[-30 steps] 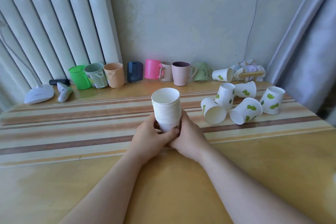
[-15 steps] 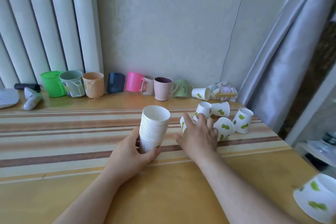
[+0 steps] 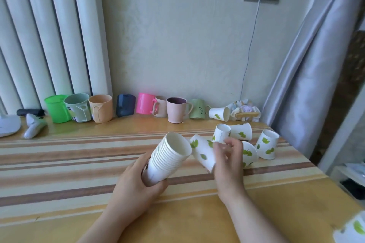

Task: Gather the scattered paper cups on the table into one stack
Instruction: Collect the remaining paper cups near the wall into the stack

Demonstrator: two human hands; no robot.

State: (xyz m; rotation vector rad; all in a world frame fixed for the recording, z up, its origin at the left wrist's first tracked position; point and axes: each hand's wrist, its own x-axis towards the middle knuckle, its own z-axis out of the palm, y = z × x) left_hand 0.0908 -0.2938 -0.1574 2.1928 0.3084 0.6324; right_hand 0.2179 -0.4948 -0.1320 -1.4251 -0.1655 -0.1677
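My left hand (image 3: 136,185) grips the base of a stack of white paper cups (image 3: 167,159), tilted with its mouth toward the right. My right hand (image 3: 229,162) holds a single leaf-printed paper cup (image 3: 203,152), its bottom end pointing at the stack's mouth. Several more leaf-printed cups lie or stand behind the right hand: one upright (image 3: 222,133), one on its side (image 3: 241,131), one tipped (image 3: 249,153), one upside down (image 3: 267,144). Another lies by the wall (image 3: 219,113). One more cup (image 3: 353,229) shows at the bottom right corner.
A row of coloured plastic and ceramic mugs (image 3: 175,109) lines the wall at the back of the striped wooden table (image 3: 59,163). A white device (image 3: 33,127) and a lamp base (image 3: 7,125) sit at the far left. A grey curtain (image 3: 308,89) hangs right.
My right hand picked up a leaf-printed cup from the group and brought it toward the stack. My left hand tilted the stack toward it. The camera view shifted up and right.
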